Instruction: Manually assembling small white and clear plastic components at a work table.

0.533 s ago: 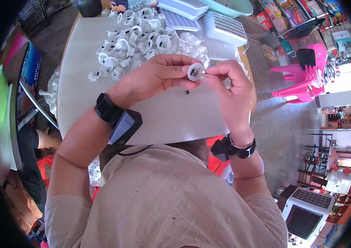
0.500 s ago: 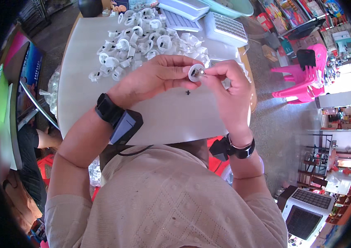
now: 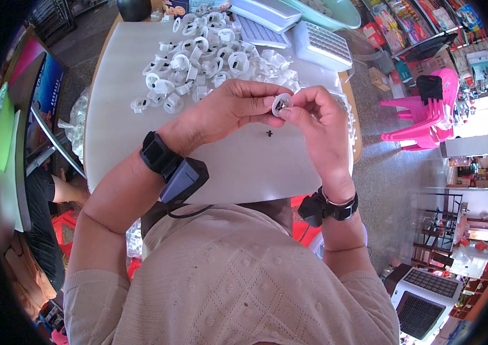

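Between my two hands, above the white table [image 3: 221, 172], is a round white plastic part [image 3: 280, 104] with a dark piece in its middle. My left hand [image 3: 235, 109] pinches its rim between thumb and fingers. My right hand [image 3: 318, 112] is closed at the part's right side, thumb and forefinger pressed to its middle; anything small between those fingertips is hidden. On the table just below the hands lies a tiny black cross-shaped piece [image 3: 269, 133]. Beyond my left hand spreads a heap of similar white parts [image 3: 198, 57].
White trays [image 3: 321, 46] are stacked at the table's far right, beside a pale green basin [image 3: 330, 14]. A dark round container [image 3: 133, 8] stands at the far left corner. Pink plastic chairs [image 3: 427, 109] are off to the right. Another person's leg [image 3: 43, 201] shows at left.
The right fingertips have come in closer against the round part, which has turned slightly. The whole view has shifted a little; the black piece stays on the table.
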`<action>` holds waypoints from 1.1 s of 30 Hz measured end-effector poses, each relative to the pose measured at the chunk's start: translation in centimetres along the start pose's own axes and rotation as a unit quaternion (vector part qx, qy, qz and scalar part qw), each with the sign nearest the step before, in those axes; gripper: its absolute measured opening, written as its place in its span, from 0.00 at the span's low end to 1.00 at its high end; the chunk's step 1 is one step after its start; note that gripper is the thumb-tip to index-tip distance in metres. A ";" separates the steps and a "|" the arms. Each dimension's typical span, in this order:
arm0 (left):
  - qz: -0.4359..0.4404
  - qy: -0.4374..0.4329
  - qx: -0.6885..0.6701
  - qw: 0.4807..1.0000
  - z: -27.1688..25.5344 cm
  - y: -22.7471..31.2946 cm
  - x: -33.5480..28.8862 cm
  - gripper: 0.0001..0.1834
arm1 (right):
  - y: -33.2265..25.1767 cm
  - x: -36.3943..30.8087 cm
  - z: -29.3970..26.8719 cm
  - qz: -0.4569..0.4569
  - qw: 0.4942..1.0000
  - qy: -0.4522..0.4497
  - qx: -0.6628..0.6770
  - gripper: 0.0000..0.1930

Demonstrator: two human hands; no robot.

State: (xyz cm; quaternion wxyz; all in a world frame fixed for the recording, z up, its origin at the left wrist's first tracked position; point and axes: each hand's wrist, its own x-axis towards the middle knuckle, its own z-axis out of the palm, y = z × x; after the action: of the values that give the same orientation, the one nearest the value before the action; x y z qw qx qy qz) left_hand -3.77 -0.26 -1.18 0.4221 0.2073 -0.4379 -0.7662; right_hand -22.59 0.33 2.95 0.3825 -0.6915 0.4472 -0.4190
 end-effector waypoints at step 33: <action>-0.057 -0.004 0.072 0.996 0.4 0.7 -0.2 0.20 | 0.4 -0.7 0.0 0.073 0.994 -0.048 0.060 0.06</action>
State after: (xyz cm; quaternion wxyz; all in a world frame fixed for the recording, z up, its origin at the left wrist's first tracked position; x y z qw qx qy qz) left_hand -3.56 -0.08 -0.41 0.3596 0.2589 -0.4809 -0.7566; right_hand -22.94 0.91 2.44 0.4737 -0.6523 0.4517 -0.3822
